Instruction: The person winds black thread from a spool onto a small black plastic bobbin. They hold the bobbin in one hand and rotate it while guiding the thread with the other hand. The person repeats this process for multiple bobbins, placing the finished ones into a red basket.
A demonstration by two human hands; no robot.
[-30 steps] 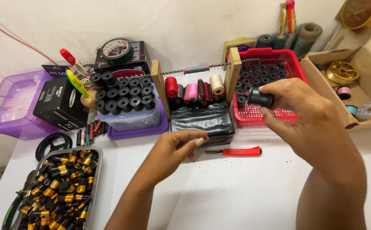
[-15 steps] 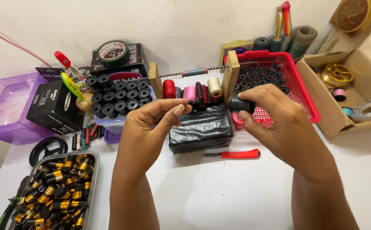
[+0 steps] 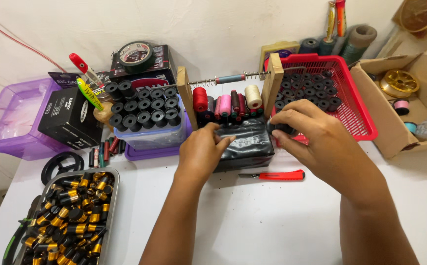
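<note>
My right hand (image 3: 316,142) grips a small black spool (image 3: 282,128) just in front of the red mesh basket (image 3: 358,115), which holds several more black spools. My left hand (image 3: 201,154) rests with fingers curled on the left end of a black wrapped block (image 3: 245,145). Whether it pinches anything is hidden. Behind the block stands a wooden rack (image 3: 272,83) with a spring rod and a row of coloured thread spools (image 3: 226,104).
A red utility knife (image 3: 275,174) lies on the white table (image 3: 272,221). A metal tray of black-and-gold spools (image 3: 71,216) sits front left. A clear tub of black spools (image 3: 145,115), a purple bin (image 3: 12,118), black boxes and a cardboard box (image 3: 410,103) line the back.
My left hand rose to chest height, then dropped onto the black block. My right hand carried the black spool leftward and down, away from over the basket.
</note>
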